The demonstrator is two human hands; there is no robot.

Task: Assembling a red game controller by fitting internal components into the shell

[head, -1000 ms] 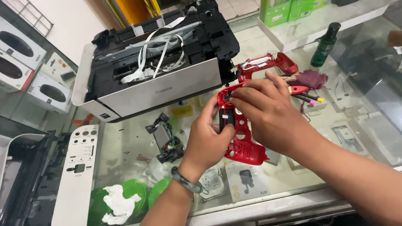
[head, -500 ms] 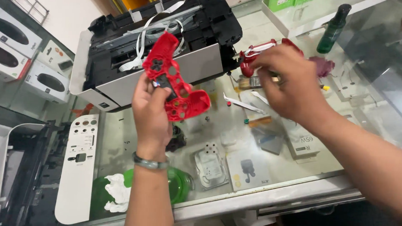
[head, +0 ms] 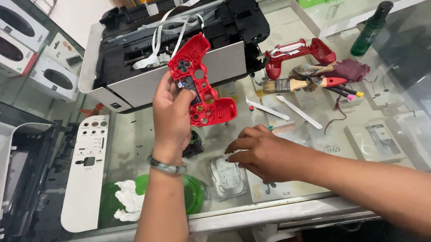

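A big printer (head: 180, 48) with its top off sat at the far side of the glass bench (head: 143, 147). White flat cables lay across its open black inside. A long white panel (head: 87, 171) with holes lay flat near the left edge.

The left hand (head: 170, 117) was up in the air, above the bench and in front of the printer. Its fingers (head: 185, 98) were wrapped around the middle of a red controller shell (head: 197, 82). The thumb pressed on the inner side. The shell was off the bench, held up and tilted. Its long line ran from up-left, near the printer, down to the right. One grip horn pointed up at the printer. The other horn pointed down toward the right hand (head: 264, 153). The hollow inside faced the person.

The right hand was low, just below and to the right of the shell. It lay palm down on the glass, its fingers spread a little and holding nothing I could see. The left hand was the one on the shell.

Farther back lay a second red shell half (head: 299, 54), a paintbrush (head: 293, 84) and two thin white pry sticks (head: 283, 109).
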